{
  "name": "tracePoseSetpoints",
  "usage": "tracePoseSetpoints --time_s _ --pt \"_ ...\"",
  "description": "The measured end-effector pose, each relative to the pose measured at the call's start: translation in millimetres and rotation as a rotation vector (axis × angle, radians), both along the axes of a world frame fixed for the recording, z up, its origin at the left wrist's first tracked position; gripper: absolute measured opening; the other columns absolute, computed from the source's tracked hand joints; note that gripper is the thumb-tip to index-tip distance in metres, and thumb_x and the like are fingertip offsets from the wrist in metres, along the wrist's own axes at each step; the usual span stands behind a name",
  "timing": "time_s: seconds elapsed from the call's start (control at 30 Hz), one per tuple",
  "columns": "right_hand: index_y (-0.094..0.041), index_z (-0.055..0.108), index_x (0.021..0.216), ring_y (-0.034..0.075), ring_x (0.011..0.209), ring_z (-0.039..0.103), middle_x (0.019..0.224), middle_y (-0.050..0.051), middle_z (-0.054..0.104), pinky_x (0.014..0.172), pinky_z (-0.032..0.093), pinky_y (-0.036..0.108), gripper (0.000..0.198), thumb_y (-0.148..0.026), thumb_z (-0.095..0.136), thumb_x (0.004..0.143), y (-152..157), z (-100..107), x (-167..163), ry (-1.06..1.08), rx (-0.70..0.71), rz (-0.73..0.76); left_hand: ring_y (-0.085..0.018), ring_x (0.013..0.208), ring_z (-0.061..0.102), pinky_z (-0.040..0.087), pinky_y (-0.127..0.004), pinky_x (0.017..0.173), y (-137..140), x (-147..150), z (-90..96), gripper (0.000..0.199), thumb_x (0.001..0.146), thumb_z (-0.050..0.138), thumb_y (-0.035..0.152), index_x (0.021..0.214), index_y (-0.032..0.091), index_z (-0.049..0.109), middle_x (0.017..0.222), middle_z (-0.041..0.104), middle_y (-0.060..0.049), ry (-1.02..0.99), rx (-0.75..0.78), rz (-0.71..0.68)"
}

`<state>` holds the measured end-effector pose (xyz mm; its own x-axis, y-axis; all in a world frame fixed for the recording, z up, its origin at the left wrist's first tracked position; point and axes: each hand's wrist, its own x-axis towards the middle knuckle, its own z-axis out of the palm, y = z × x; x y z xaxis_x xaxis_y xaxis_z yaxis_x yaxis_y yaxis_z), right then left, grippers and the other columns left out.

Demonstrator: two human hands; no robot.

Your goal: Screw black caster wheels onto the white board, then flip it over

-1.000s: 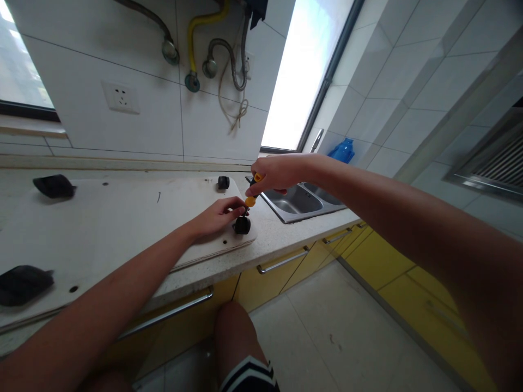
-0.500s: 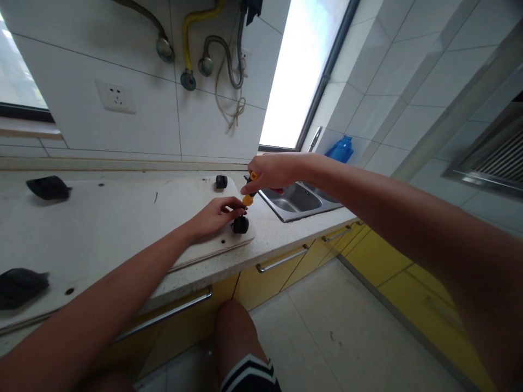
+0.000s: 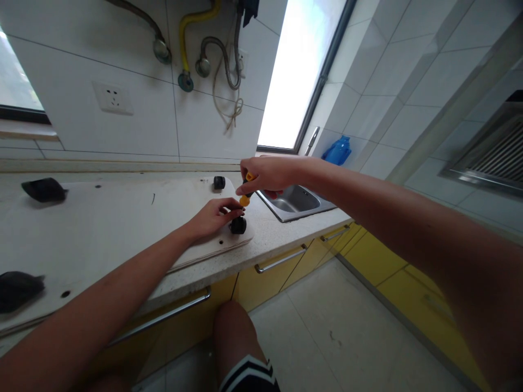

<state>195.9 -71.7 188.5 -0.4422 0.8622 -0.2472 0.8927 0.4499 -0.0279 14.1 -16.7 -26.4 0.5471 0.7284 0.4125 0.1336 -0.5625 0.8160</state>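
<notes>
My right hand (image 3: 265,174) grips the yellow-and-black screwdriver (image 3: 245,200), tilted, over the near-right fitting (image 3: 238,225), black. My left hand (image 3: 211,216), fingers curled, just beside it; can't tell if pinching. This corner looks unfinished. Already on white board (image 3: 118,223): far-right fitting (image 3: 219,183), far-left fitting (image 3: 44,190), near-left fitting (image 3: 19,292).

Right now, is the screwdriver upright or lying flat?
Upright, leaning slightly: the right hand grips the screwdriver by its handle, lower end pointing down toward the black fitting.

A blue object (image 3: 337,151) (perhaps a bag) sits near the steel sink (image 3: 298,202).
</notes>
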Motion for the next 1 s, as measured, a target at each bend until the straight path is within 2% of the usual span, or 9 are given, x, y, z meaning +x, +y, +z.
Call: tracePoseSetpoints --time_s 0.07,0.3,0.5,0.57,0.67,0.73,0.77,0.87,1.0 --pt "-0.018 0.058 0.127 0.018 0.05 0.063 0.057 -0.001 0.07 0.065 0.049 0.032 0.047 -0.058 0.071 0.107 -1.4 -0.6 -0.3 0.036 0.003 0.003 -0.029 0.103 0.078 0.059 -0.044 0.094 0.3 -0.2 -0.5 0.05 0.1 0.072 0.068 0.113 0.021 0.082 0.115 0.086 -0.011 0.002 0.005 -0.002" --pt "-0.017 0.06 0.12 0.018 0.05 0.065 0.054 0.0 0.069 0.064 0.047 0.031 0.05 -0.064 0.07 0.106 -0.6 -6.5 -2.5 0.042 0.041 0.024 -0.028 0.1 0.078 0.058 -0.042 0.091 2.0 -0.4 -4.4 0.046 0.1 0.073 0.065 0.111 0.022 0.083 0.115 0.087 -0.011 0.0 0.019 0.017" --pt "-0.017 0.047 0.143 0.02 0.057 0.068 0.067 -0.001 0.072 0.062 0.047 0.032 0.067 -0.064 0.073 0.105 -2.7 -7.7 -4.6 0.11 0.022 0.027 -0.026 0.091 0.075 0.057 -0.04 0.088 1.4 -0.8 -4.0 0.042 0.098 0.074 0.063 0.104 0.023 0.085 0.106 0.087 -0.008 0.016 0.062 0.082" --pt "-0.02 0.05 0.14 0.019 0.064 0.068 0.079 0.001 0.075 0.063 0.044 0.032 0.066 -0.059 0.084 0.099 -4.3 -3.8 -7.3 0.021 0.056 0.063 -0.025 0.089 0.075 0.057 -0.04 0.087 1.6 -1.2 -4.4 0.044 0.098 0.073 0.064 0.104 0.023 0.086 0.105 0.088 -0.008 0.032 0.08 0.102" --pt "-0.025 0.062 0.127 0.022 0.08 0.068 0.097 0.005 0.076 0.066 0.037 0.034 0.05 -0.05 0.09 0.095 -4.1 -1.1 -10.5 -0.144 0.217 0.191 -0.028 0.095 0.077 0.058 -0.041 0.092 1.6 -1.4 -5.4 0.043 0.099 0.072 0.064 0.105 0.024 0.087 0.107 0.088 -0.007 0.037 0.085 0.107" --pt "-0.023 0.065 0.124 0.025 0.087 0.067 0.101 0.009 0.074 0.067 0.036 0.036 0.046 -0.059 0.083 0.099 -2.3 -2.4 -10.5 -0.178 0.305 0.175 -0.029 0.102 0.078 0.059 -0.042 0.098 1.6 -1.2 -5.8 0.043 0.099 0.071 0.064 0.106 0.024 0.087 0.11 0.089 -0.008 0.02 0.078 0.097" --pt "-0.022 0.066 0.125 0.027 0.089 0.067 0.101 0.011 0.073 0.068 0.037 0.037 0.051 -0.066 0.077 0.101 -1.2 -3.1 -9.9 -0.183 0.329 0.133 -0.03 0.105 0.079 0.059 -0.043 0.101 1.6 -1.1 -5.9 0.044 0.1 0.071 0.064 0.108 0.024 0.087 0.112 0.089 -0.008 0.009 0.076 0.09" --pt "-0.019 0.068 0.131 0.031 0.095 0.067 0.103 0.014 0.072 0.071 0.039 0.038 0.067 -0.077 0.072 0.099 -0.4 -2.1 -7.1 -0.218 0.324 0.08 -0.032 0.108 0.08 0.059 -0.046 0.106 1.7 -1.0 -5.8 0.046 0.101 0.068 0.065 0.11 0.023 0.087 0.115 0.088 -0.01 0.005 0.081 0.068" --pt "-0.021 0.072 0.127 0.029 0.098 0.066 0.1 0.011 0.073 0.073 0.039 0.037 0.053 -0.064 0.082 0.098 -6.4 1.1 -8.2 -0.203 0.298 0.175 -0.032 0.107 0.08 0.059 -0.046 0.105 2.0 -0.8 -6.1 0.045 0.102 0.067 0.064 0.11 0.024 0.086 0.115 0.088 -0.009 0.034 0.085 0.049"
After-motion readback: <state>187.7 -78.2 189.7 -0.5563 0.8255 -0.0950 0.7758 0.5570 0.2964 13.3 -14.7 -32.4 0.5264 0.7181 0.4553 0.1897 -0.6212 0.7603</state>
